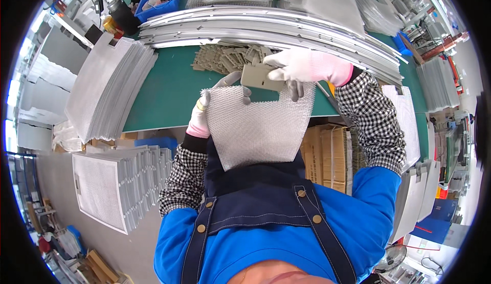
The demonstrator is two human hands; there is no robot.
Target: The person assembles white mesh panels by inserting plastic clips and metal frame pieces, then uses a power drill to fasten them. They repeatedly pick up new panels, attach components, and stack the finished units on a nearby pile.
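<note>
A silvery metal mesh sheet (260, 130) with a rectangular notch in its far edge leans toward me at the near edge of the green table. My left hand (200, 112), in a white, pink and grey glove, is closed around the sheet's far left corner. In my right hand (309, 66), gloved alike, is a flat beige plastic piece (261, 77), held at the notch; its fingertips also reach behind the sheet's far right corner. Just beyond lies a heap of similar beige pieces (225, 58).
Long metal strips (266, 23) lie across the green table (169, 89). Stacks of mesh panels (110, 87) stand at the left, with framed panels (99, 187) below. A blue bin (159, 0) and a dark bottle (123, 15) sit far left. Cardboard boxes (325, 153) stand under the table.
</note>
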